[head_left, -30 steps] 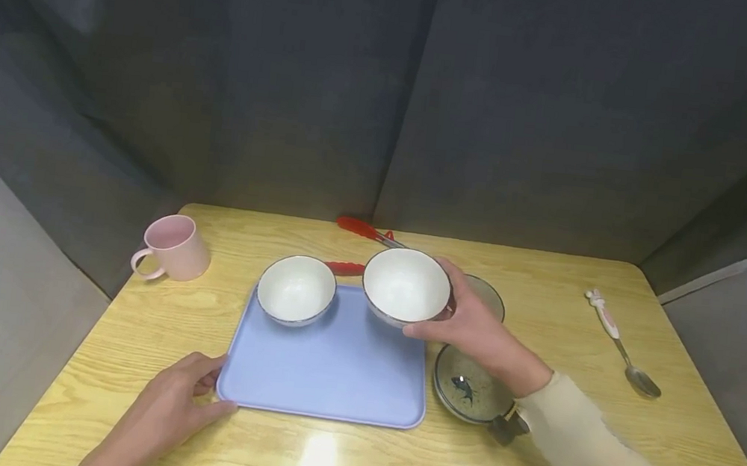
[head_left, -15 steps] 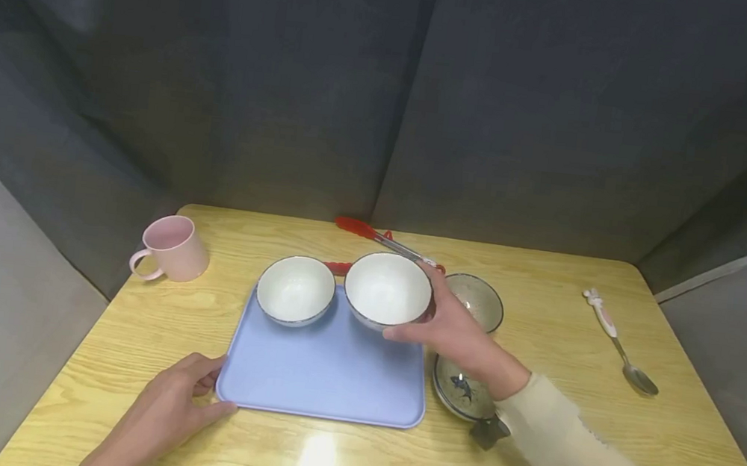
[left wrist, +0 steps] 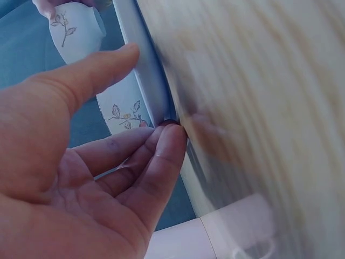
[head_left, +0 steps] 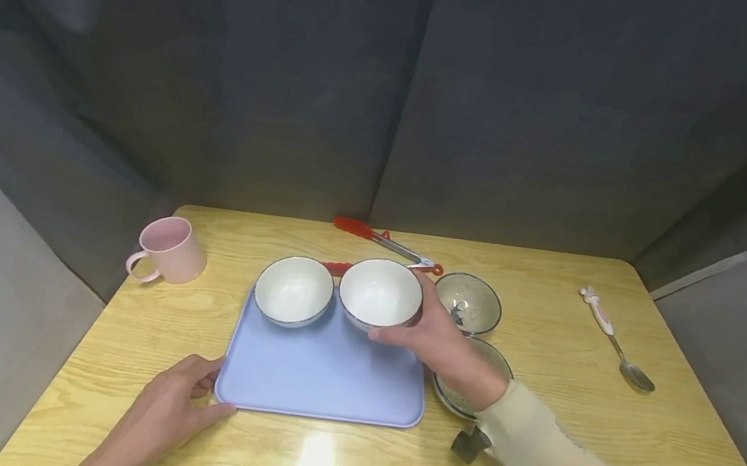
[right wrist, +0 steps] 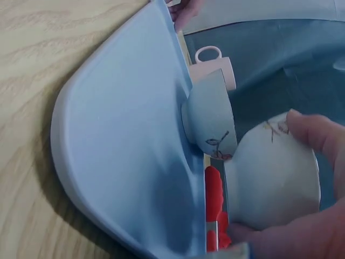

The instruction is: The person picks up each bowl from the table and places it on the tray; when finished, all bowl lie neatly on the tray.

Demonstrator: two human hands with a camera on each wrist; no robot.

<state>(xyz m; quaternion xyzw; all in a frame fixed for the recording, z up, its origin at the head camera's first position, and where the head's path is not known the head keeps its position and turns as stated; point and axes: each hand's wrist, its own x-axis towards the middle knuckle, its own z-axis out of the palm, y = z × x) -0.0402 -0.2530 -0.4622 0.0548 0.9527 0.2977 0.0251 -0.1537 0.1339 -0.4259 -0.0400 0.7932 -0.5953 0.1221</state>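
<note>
- The right hand (head_left: 434,336) pinches a raised white bowl (head_left: 381,294) by its side, thumb toward the front, the other fingers partly hidden behind it.
- That bowl is held roughly upright above the far right corner of the blue tray (head_left: 325,386); the right wrist view shows it clear of the surface. Its inside is plain white, with a dark line round the rim.
- A second white bowl (head_left: 294,289) stands upright on the tray's far left corner, just beside the raised one. It too is plain white inside, with a leafy sprig on its outer wall.
- The left hand (head_left: 171,397) holds the tray's near left corner, thumb at the front edge, fingers at the left edge.
- Right of the tray, on the table (head_left: 671,442), a far speckled bowl (head_left: 477,310) has a dark picture painted inside. A near speckled bowl (head_left: 498,357) lies mostly under the right forearm, so its contents are hidden.
- A pink mug (head_left: 176,251) stands upright near the table's far left corner, its bottom out of sight.
- Tongs (head_left: 399,247) lie along the table's far edge; a spoon (head_left: 602,316) lies toward the right edge.
</note>
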